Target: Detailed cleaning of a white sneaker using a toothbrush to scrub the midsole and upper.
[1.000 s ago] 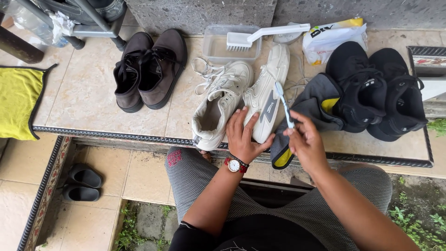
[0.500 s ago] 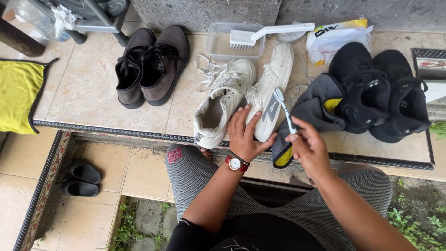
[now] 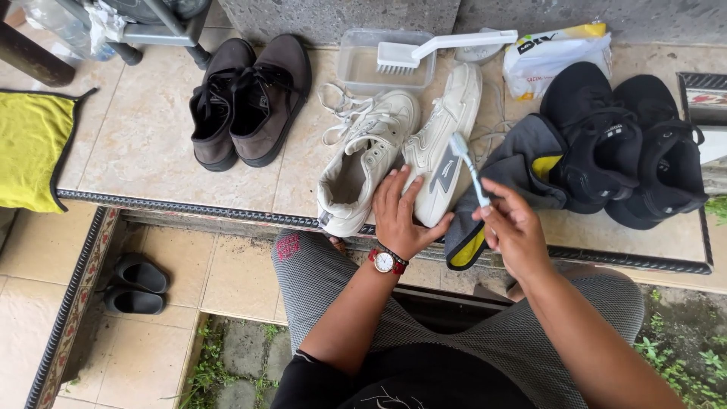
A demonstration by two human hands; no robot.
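My left hand [image 3: 399, 212], with a red-strapped watch on the wrist, rests flat on the heel end of a white sneaker [image 3: 443, 140] that lies on its side on the tiled ledge. My right hand [image 3: 515, 227] grips a small toothbrush [image 3: 468, 163], its bristle head up over that sneaker's side. The other white sneaker [image 3: 363, 163] stands upright just to the left, laces loose. A grey cloth with a yellow lining [image 3: 515, 174] lies under my right hand.
A brown pair of shoes [image 3: 246, 98] stands at the left, a black pair [image 3: 632, 140] at the right. Behind are a clear tub [image 3: 356, 72] with a white scrub brush [image 3: 439, 47] and a white packet [image 3: 556, 53]. Yellow cloth [image 3: 30, 148] far left; dark slippers [image 3: 135, 284] below.
The view has shifted slightly. My right hand has moved the toothbrush a little to the right along the sneaker; my left hand stays on the shoe.
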